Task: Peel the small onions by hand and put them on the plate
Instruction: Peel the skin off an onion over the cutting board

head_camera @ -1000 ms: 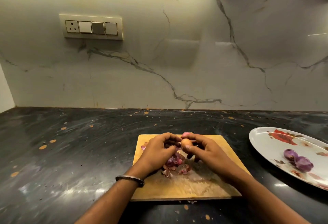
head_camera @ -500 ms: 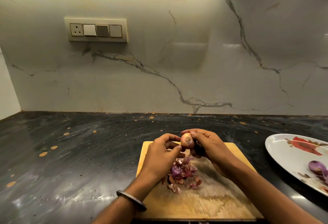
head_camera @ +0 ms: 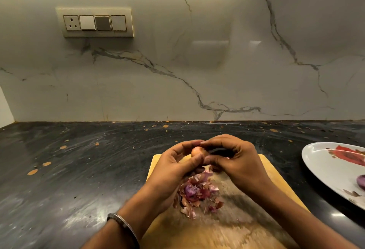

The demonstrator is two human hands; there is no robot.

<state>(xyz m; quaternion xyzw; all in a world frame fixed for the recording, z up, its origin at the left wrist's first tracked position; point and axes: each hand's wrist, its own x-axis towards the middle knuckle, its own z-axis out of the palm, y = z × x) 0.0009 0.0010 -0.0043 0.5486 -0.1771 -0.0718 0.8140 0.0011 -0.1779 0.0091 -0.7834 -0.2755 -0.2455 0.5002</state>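
The small onion (head_camera: 196, 151) sits pinched between left hand (head_camera: 173, 167) and right hand (head_camera: 236, 162); both grip it above the board (head_camera: 276, 179).

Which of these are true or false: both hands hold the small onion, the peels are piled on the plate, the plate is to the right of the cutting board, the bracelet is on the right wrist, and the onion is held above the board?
1. Both the left hand and the right hand hold the small onion. True.
2. The peels are piled on the plate. False: they lie on the cutting board.
3. The plate sits to the right of the cutting board. True.
4. The bracelet is on the right wrist. False: it is on the left wrist.
5. The onion is held up over the far end of the board. True.
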